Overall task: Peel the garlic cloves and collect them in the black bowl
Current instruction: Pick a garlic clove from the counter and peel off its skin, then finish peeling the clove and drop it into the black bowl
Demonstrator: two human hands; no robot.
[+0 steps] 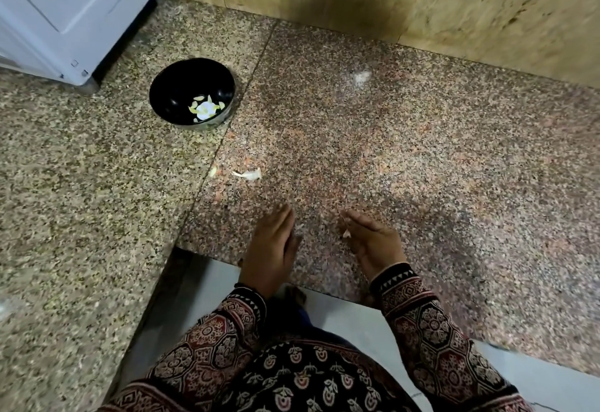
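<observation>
In the upper left of the frame sits the black bowl (168,87), with a few peeled garlic cloves (205,108) inside. Near the middle, a white garlic piece (249,174) lies on the stone counter (422,152), apart from the bowl. Lower down, the left hand (271,249) and right hand (371,243) are flat with straight fingers, holding nothing. Next, the person should probably pinch that piece softly, pull off any skin, and drop it in the bowl.

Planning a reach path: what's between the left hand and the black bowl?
Head view: a white papery garlic skin scrap and a small pale bit lie on speckled granite counter between left hand and round black bowl.
</observation>
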